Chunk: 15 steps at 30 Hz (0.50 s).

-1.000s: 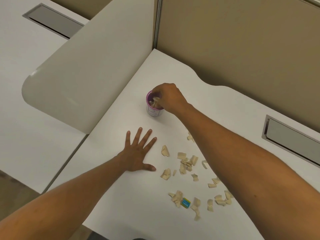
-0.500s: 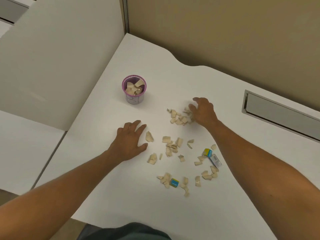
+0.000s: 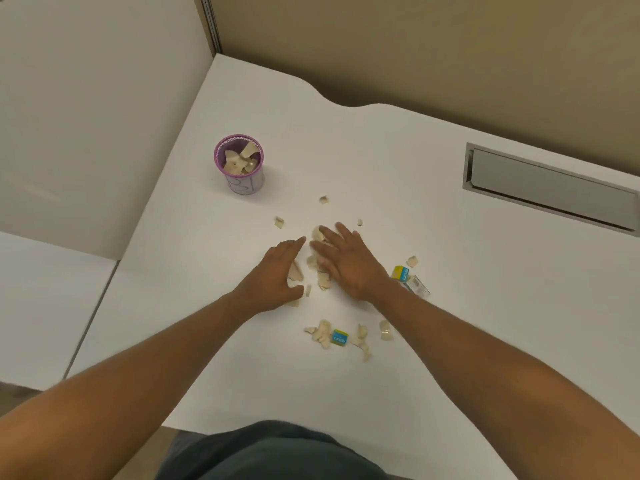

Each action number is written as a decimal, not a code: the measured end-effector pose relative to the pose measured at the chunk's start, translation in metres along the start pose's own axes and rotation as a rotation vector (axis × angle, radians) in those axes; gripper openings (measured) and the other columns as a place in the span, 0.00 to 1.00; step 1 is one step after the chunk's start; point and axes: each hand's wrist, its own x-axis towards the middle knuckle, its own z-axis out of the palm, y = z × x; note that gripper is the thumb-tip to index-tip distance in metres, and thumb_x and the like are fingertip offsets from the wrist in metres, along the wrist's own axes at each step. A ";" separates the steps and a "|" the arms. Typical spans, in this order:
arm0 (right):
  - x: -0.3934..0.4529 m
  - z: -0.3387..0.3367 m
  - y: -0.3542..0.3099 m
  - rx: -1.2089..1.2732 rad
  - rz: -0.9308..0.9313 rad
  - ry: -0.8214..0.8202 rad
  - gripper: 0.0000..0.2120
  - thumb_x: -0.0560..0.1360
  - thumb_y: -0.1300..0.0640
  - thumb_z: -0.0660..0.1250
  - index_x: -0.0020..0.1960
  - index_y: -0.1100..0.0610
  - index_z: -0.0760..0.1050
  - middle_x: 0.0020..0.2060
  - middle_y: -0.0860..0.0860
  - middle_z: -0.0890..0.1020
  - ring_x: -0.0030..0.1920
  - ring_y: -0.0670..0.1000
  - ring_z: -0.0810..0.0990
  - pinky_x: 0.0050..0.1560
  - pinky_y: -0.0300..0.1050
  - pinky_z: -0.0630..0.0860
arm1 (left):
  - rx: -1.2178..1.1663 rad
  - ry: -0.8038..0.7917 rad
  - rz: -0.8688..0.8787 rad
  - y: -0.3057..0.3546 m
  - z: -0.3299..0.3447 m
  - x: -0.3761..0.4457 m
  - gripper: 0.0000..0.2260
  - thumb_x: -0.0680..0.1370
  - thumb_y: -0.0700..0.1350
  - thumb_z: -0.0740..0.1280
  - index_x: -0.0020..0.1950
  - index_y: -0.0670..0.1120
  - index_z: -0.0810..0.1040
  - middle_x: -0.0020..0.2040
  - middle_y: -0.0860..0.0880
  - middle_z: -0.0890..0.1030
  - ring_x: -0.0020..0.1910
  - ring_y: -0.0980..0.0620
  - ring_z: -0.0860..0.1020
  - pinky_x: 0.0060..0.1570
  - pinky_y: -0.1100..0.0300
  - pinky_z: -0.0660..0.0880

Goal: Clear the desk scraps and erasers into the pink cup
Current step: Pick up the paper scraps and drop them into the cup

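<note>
The pink cup [image 3: 242,174] stands upright on the white desk [image 3: 433,341], partly filled with beige scraps. My left hand [image 3: 277,275] and my right hand [image 3: 346,265] lie close together on the desk, fingers spread, cupped around a small heap of beige scraps [image 3: 322,275] between them. Neither hand grips anything. A second cluster of scraps [image 3: 322,334] lies nearer me beside a blue-and-yellow eraser [image 3: 339,337]. Another eraser [image 3: 400,273] and a white one [image 3: 417,287] sit just right of my right wrist. Single scraps [image 3: 279,222] lie scattered beyond my fingertips.
A grey cable-tray lid [image 3: 547,188] is set into the desk at the right. A beige partition wall [image 3: 415,46] stands behind the desk and a white divider panel [image 3: 86,98] at the left. The desk's front edge runs just before my dark shirt [image 3: 277,452].
My right hand left the cup, came back to the scraps, then swept left. My left hand slid right to meet it, pushing the scraps into a heap between both hands.
</note>
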 end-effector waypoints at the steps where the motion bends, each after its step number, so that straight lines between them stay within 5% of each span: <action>1: -0.012 0.007 -0.003 0.031 -0.002 -0.004 0.22 0.86 0.45 0.49 0.80 0.45 0.61 0.82 0.49 0.55 0.82 0.58 0.48 0.78 0.63 0.53 | -0.004 0.002 0.019 -0.003 0.000 -0.007 0.44 0.75 0.46 0.75 0.85 0.49 0.55 0.81 0.49 0.64 0.76 0.44 0.66 0.73 0.51 0.69; 4: -0.041 0.018 -0.006 0.112 0.033 0.068 0.24 0.85 0.43 0.55 0.80 0.43 0.58 0.82 0.49 0.54 0.82 0.58 0.47 0.79 0.64 0.52 | 0.153 0.073 0.048 -0.014 0.003 -0.031 0.45 0.73 0.55 0.77 0.85 0.51 0.58 0.81 0.51 0.62 0.74 0.45 0.66 0.71 0.47 0.73; 7: -0.062 0.016 0.000 0.205 0.263 0.241 0.42 0.73 0.35 0.70 0.80 0.43 0.56 0.80 0.49 0.59 0.78 0.59 0.56 0.76 0.58 0.61 | 0.270 0.060 -0.044 -0.021 0.012 -0.050 0.52 0.68 0.64 0.79 0.85 0.55 0.56 0.83 0.51 0.57 0.75 0.45 0.63 0.67 0.46 0.76; 10: -0.069 0.015 0.001 0.308 0.446 0.162 0.59 0.58 0.34 0.80 0.80 0.46 0.53 0.75 0.49 0.59 0.70 0.58 0.60 0.69 0.53 0.69 | 0.232 0.011 -0.093 -0.014 0.024 -0.053 0.53 0.68 0.61 0.81 0.85 0.56 0.53 0.83 0.52 0.53 0.75 0.44 0.63 0.65 0.48 0.77; 15: -0.047 0.018 -0.022 0.399 0.405 0.128 0.59 0.59 0.45 0.84 0.81 0.45 0.53 0.73 0.51 0.59 0.68 0.58 0.63 0.63 0.51 0.72 | 0.226 0.052 -0.062 0.017 0.038 -0.022 0.51 0.71 0.53 0.81 0.85 0.58 0.51 0.84 0.50 0.52 0.72 0.41 0.67 0.61 0.48 0.77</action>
